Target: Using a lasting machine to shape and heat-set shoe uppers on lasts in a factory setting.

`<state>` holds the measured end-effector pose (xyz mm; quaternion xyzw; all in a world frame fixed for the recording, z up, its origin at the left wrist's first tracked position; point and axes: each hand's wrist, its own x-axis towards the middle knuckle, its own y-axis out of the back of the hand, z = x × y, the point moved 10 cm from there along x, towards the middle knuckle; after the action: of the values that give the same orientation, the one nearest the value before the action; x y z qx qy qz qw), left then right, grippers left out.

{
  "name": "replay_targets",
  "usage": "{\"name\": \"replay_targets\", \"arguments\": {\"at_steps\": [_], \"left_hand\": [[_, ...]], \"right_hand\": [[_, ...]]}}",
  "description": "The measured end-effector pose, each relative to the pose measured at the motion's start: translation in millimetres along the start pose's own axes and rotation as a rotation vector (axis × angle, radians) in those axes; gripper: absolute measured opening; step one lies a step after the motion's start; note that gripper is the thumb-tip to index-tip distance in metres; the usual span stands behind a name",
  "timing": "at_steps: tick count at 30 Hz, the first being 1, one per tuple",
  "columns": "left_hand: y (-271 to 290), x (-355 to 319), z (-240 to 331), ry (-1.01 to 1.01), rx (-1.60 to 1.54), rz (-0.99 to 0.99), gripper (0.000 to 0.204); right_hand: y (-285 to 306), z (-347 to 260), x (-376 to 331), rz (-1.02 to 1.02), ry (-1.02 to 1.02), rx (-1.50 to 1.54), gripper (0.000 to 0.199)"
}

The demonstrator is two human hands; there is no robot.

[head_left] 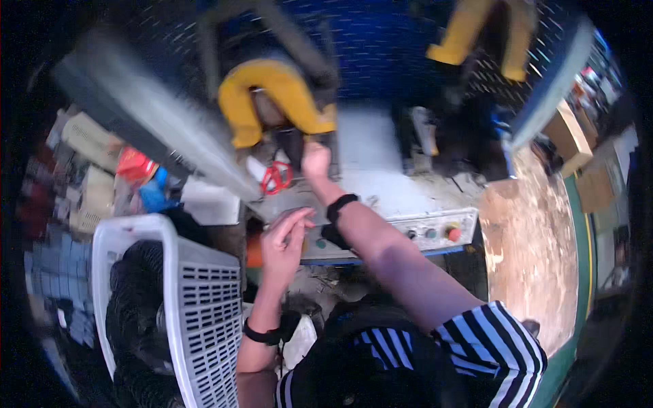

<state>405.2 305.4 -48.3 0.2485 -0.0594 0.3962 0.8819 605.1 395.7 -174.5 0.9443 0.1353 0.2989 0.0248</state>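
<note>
Resting left hand on machine table, right hand forward.

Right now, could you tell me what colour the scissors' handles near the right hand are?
Red; the scissors show best in the head view, just left of the right hand.

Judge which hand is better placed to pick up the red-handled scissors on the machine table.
Right, probably. The right hand is stretched out beside the red-handled scissors on the machine table, while the left hand rests nearer the body at the table's front edge.
</note>
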Motion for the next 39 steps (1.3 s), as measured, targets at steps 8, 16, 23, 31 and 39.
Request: {"name": "replay_targets", "arguments": {"at_steps": [8,16,23,31,39], "left_hand": [[-150,70,136,-0.498,0.219,-0.115,0.019],[-206,84,175,-0.891,0.507,0.157,0.019],[-196,-57,203,-1.266,0.242,-0.332,0.029],[-213,-186,203,-1.404,0.030,-0.733,0.024],[-227,-239,185,-1.226,-0.061,-0.737,0.025]], "right_hand": [[65,65,-68,-0.559,-0.590,0.353,0.029],[329,75,-80,-0.306,-0.946,0.637,0.022],[451,-8,-78,-0.281,-0.865,1.019,0.072],[470,-55,-169,-0.024,-0.800,1.273,0.048],[545,-67,-227,0.233,-0.438,1.580,0.035]]}}
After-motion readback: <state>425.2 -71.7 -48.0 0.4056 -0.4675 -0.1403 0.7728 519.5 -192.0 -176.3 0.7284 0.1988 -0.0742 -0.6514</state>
